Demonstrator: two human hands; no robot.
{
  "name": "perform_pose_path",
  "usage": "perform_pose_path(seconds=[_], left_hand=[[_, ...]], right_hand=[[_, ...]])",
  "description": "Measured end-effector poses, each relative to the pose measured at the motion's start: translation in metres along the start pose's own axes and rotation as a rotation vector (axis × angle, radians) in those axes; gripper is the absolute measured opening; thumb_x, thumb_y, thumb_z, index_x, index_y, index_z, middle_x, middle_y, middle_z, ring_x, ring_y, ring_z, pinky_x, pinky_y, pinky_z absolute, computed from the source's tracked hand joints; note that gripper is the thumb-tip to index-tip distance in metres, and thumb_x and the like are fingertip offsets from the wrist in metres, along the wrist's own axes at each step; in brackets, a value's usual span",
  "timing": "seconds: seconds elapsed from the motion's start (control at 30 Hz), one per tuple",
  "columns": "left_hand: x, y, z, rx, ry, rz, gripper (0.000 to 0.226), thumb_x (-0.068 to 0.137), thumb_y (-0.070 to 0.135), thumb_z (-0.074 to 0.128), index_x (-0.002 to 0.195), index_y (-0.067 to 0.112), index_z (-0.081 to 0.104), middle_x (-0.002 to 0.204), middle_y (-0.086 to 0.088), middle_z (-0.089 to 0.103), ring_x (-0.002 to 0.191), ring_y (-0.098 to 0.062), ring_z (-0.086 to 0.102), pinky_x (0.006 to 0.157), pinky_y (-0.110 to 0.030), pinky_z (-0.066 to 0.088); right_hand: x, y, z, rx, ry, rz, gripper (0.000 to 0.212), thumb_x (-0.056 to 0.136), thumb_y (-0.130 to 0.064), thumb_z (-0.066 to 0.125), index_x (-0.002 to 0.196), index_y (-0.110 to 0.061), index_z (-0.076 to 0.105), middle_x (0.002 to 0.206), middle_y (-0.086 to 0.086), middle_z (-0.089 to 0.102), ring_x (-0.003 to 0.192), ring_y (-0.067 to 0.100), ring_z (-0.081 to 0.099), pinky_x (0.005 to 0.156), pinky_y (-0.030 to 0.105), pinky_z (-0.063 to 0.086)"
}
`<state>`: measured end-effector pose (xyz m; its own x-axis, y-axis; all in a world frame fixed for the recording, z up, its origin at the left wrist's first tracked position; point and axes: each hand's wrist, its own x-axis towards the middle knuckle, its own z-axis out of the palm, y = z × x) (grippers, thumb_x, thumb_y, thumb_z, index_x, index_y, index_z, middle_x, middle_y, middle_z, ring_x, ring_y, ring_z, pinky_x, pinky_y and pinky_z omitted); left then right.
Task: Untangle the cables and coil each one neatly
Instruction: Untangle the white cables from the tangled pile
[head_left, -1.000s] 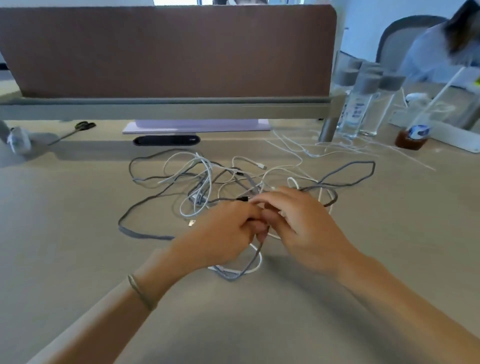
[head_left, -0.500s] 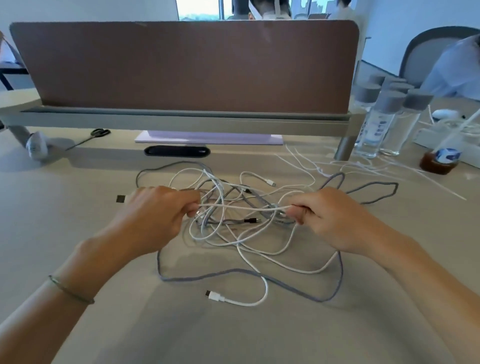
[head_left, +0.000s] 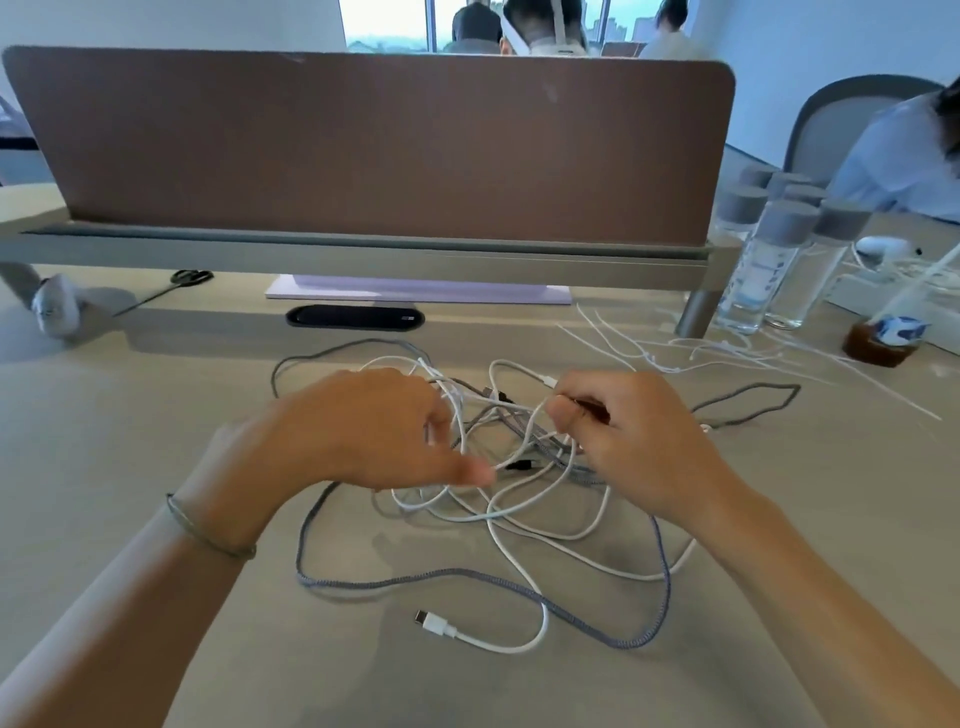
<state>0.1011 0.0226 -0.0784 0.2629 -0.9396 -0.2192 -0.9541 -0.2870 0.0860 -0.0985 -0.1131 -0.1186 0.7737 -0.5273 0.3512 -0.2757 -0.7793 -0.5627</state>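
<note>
A: How is the tangle of cables (head_left: 519, 483) laid out?
B: It is spread mid-counter (head_left: 156, 415), so each strand can be traced.

A: And the hands?
B: A white cable (head_left: 535, 421) is pinched by the right hand (head_left: 628, 441); the left hand (head_left: 374, 431) is held loose, nothing visibly gripped. The white plug (head_left: 434, 622) lies free, nearest the viewer.

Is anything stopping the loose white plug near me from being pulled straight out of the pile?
Yes. From the white plug, its cable loops back across the grey braided cable into the knot between both hands, so it stays snagged there.
</note>
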Motion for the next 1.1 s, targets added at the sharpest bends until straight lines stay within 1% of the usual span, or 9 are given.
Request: perform_pose_path(seconds=[0.13,0.23,0.33,0.47,0.6,0.77,0.83,0.93,1.1], left_hand=[[-0.009,-0.038,0.003,-0.027,0.010,-0.098,0.042,0.085,0.070,0.057,0.070,0.033,0.071,0.066,0.010,0.065,0.068,-0.003,0.061,0.068,-0.028,0.047],[-0.013,-0.055,-0.002,-0.007,-0.028,-0.158,0.014,0.085,0.053,0.070,0.092,0.041,0.070,0.072,0.013,0.067,0.075,-0.003,0.061,0.078,-0.030,0.052],[-0.012,-0.040,-0.011,-0.077,-0.166,-0.081,0.054,0.067,0.064,0.080,0.113,0.051,0.054,0.089,0.017,0.063,0.086,-0.002,0.060,0.084,-0.031,0.052],[0.005,-0.005,-0.011,-0.286,-0.109,0.168,0.024,0.092,0.055,0.060,0.097,0.032,0.063,0.071,0.007,0.068,0.057,-0.001,0.061,0.061,-0.022,0.047],[0.021,-0.012,-0.006,-0.319,0.077,0.246,0.040,0.103,0.043,0.041,0.070,0.026,0.058,0.067,0.001,0.059,0.064,-0.016,0.057,0.067,-0.035,0.048],[0.021,-0.044,-0.010,-0.295,0.008,0.123,0.038,0.103,0.033,0.046,0.072,0.020,0.064,0.056,0.009,0.052,0.053,-0.005,0.046,0.064,-0.029,0.045],[0.019,-0.039,-0.008,-0.261,-0.015,0.125,0.031,0.103,0.037,0.046,0.083,0.028,0.068,0.061,0.020,0.058,0.059,-0.003,0.054,0.072,-0.030,0.051],[0.017,-0.010,-0.003,-0.270,0.015,0.234,0.019,0.101,0.045,0.046,0.101,0.038,0.063,0.079,0.015,0.063,0.076,-0.005,0.062,0.079,-0.035,0.053],[0.023,0.004,0.001,-0.133,0.122,0.321,0.032,0.104,0.027,0.045,0.073,0.029,0.052,0.071,0.011,0.056,0.072,-0.010,0.054,0.072,-0.034,0.048]], right_hand=[[0.003,0.006,-0.008,-0.062,0.013,0.061,0.037,0.102,-0.034,0.051,0.068,-0.021,0.057,0.054,-0.001,0.053,0.051,0.015,0.047,0.055,0.034,0.040],[0.009,-0.006,-0.001,-0.075,-0.029,0.056,0.041,0.103,-0.034,0.049,0.065,-0.019,0.052,0.052,-0.003,0.049,0.051,0.015,0.045,0.055,0.036,0.040],[0.016,-0.026,0.018,-0.127,-0.057,0.016,0.047,0.104,-0.039,0.047,0.062,-0.019,0.044,0.053,-0.003,0.047,0.054,0.021,0.048,0.056,0.039,0.041],[0.021,-0.041,0.031,-0.237,-0.084,-0.008,0.044,0.104,-0.046,0.042,0.066,-0.027,0.048,0.058,-0.007,0.045,0.062,0.023,0.047,0.058,0.036,0.038],[0.022,-0.034,0.022,-0.202,-0.110,0.005,0.052,0.104,-0.052,0.041,0.060,-0.024,0.042,0.052,-0.004,0.043,0.056,0.020,0.046,0.056,0.039,0.039],[0.022,-0.012,-0.009,-0.102,-0.167,0.070,0.046,0.096,-0.062,0.039,0.061,-0.036,0.054,0.053,-0.007,0.050,0.052,0.011,0.045,0.058,0.038,0.042],[0.021,-0.011,-0.011,-0.111,-0.182,0.059,0.040,0.097,-0.059,0.042,0.060,-0.050,0.053,0.054,-0.013,0.053,0.052,0.009,0.046,0.057,0.034,0.040],[0.021,-0.022,-0.004,-0.157,-0.215,0.012,0.042,0.097,-0.062,0.037,0.060,-0.047,0.049,0.056,-0.005,0.052,0.057,0.013,0.050,0.058,0.037,0.041],[0.022,-0.027,-0.006,-0.140,-0.254,0.029,0.045,0.097,-0.064,0.035,0.060,-0.041,0.047,0.056,-0.004,0.050,0.058,0.016,0.050,0.060,0.040,0.042]])
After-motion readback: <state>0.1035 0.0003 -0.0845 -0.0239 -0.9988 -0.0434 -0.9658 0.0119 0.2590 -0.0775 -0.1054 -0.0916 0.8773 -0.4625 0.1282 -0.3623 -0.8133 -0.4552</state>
